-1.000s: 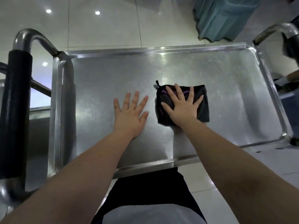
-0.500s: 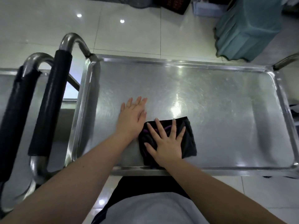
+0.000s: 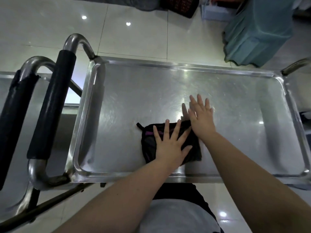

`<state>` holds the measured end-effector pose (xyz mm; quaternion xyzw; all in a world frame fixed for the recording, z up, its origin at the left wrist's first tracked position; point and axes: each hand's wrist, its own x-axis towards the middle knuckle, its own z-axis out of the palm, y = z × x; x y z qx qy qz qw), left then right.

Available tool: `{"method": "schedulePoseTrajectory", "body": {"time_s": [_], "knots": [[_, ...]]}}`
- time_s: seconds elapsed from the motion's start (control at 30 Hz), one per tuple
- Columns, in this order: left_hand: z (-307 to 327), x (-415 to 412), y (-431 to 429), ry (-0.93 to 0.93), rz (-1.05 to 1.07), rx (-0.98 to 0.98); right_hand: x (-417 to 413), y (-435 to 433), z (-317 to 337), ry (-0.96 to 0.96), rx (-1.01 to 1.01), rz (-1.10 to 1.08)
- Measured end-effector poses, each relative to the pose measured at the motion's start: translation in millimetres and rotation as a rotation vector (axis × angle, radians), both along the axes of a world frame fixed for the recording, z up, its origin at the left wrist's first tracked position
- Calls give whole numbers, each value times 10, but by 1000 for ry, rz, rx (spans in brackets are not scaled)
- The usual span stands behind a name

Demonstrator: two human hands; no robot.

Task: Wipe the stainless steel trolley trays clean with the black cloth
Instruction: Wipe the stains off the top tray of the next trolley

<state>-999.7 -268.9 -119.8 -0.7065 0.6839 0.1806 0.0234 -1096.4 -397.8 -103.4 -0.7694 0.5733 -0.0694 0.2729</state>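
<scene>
A person leans over a stainless steel trolley tray, both hands spread on the job. The left hand lies palm down on the folded black cloth, fingers straight and fanned apart, pressing it flat rather than gripping it. The cloth (purple trim showing, a small loop at its far left corner) sits on the tray floor close to the near rim, slightly left of the middle. The right hand is released too, fingers straight and close together, just beyond the cloth's far right corner over bare steel; it is slightly blurred, and whether the palm touches the metal cannot be told. At the tray's left end rises a curved steel handle with a black grip, with a second padded handle beside it. A teal fabric-covered object stands on the glossy white floor tiles beyond the far right corner.
</scene>
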Motion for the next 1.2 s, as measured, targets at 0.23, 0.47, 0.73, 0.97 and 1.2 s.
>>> {"method": "schedulePoseTrajectory", "body": {"time_s": [0.23, 0.47, 0.73, 0.97, 1.2], "knots": [[-79, 739, 199, -100, 50, -88, 19, -318, -285, 152, 51, -84], [-28, 1537, 315, -139, 136, -58, 319, -162, -288, 427, -15, -29], [-93, 1306, 526, -112, 224, -118, 894, -27, -420, 407, -102, 146], [-155, 1714, -223, -131, 234, -113, 888, 28, -465, 415, -151, 158], [-156, 2022, -1170, -140, 169, -63, 874, -74, -463, 429, -144, 190]]}}
